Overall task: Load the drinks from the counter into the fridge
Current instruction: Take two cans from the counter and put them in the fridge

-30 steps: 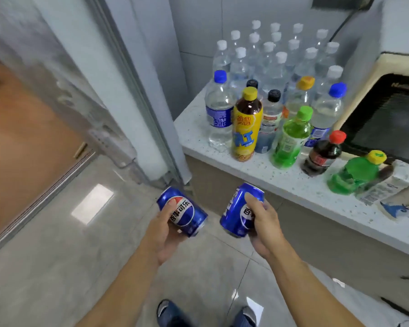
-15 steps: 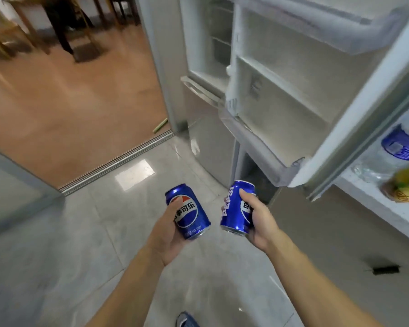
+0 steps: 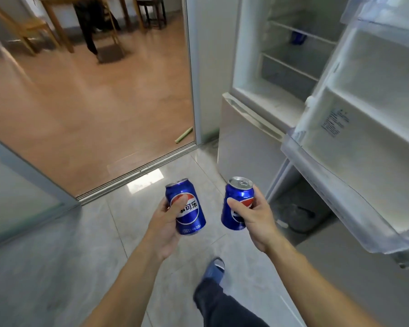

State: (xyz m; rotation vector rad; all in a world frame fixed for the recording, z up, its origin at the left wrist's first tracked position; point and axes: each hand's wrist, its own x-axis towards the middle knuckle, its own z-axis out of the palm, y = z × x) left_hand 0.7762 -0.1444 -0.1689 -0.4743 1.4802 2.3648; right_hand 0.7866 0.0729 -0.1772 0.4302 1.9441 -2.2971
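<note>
My left hand [image 3: 167, 226] grips a blue Pepsi can [image 3: 189, 212], held upright and slightly tilted above the tiled floor. My right hand [image 3: 254, 217] grips a second blue Pepsi can [image 3: 234, 201], also upright, its silver top showing. The fridge [image 3: 286, 74] stands open ahead on the right, with white shelves inside and a small blue object [image 3: 298, 37] on an upper shelf. Its open door [image 3: 364, 138] swings out on the far right, with bare door racks. The counter with the other drinks is out of view.
A sliding-door track [image 3: 137, 173] separates the grey tiles from a wooden floor with a table and chairs [image 3: 57, 17] beyond. A frosted glass panel [image 3: 17, 192] stands at the left. My leg and blue slipper [image 3: 214, 271] are below the hands.
The view has swung from the counter of bottles round to the open fridge. Both cans stay in my hands, now held more upright and a little further apart.
</note>
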